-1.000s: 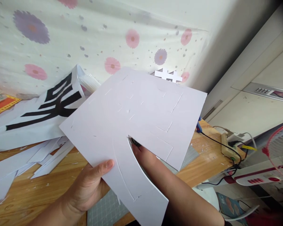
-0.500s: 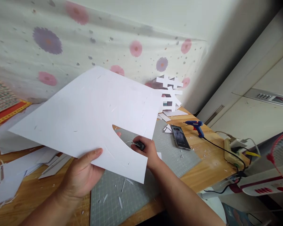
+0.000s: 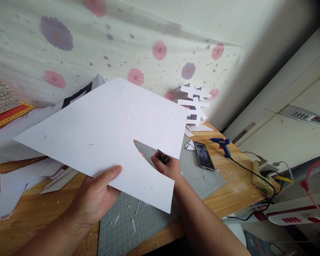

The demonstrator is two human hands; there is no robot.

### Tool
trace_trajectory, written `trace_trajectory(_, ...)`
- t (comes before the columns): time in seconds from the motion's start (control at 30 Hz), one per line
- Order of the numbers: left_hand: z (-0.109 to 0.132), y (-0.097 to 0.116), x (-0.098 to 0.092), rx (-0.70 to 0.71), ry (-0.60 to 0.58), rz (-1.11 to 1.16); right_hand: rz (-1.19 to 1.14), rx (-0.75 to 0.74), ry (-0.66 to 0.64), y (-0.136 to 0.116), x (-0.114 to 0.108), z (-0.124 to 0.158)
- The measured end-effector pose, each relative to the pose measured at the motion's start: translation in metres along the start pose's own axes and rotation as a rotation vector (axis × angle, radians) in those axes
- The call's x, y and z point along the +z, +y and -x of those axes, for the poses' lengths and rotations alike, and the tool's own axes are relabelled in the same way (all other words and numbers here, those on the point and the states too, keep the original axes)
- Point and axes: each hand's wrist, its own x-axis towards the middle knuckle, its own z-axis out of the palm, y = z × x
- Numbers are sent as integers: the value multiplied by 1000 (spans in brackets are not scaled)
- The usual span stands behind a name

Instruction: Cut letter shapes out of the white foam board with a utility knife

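My left hand grips the near edge of a large white foam sheet, thumb on top, and holds it nearly flat above the table. The sheet has score marks and a curved notch cut into its near right side. My right hand is closed around a small dark craft knife at the notch's right edge, partly under the sheet. Below lies a grey cutting mat with white slivers on it.
A phone and a blue glue gun with a black cord lie right of the mat. White cut-out characters stand at the back. White offcuts pile up left. A power strip and fan sit far right.
The sheet came down from a steep tilt to nearly flat and shifted left, uncovering the mat, phone and glue gun. My right hand with the knife rose slightly to the notch's edge.
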Motion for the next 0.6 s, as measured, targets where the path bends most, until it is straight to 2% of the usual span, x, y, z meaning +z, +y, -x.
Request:
trace_trajectory(0.13,1,-2,2,43,66,3,-16,32,-31,-3,-2,-1)
trace_trajectory(0.47,7,-8,2,6,57,12,-84,80,-86,-7,1,3)
trace_trajectory(0.6,7,-9,2,16,62,20,-119,85,-66,-11,1,4)
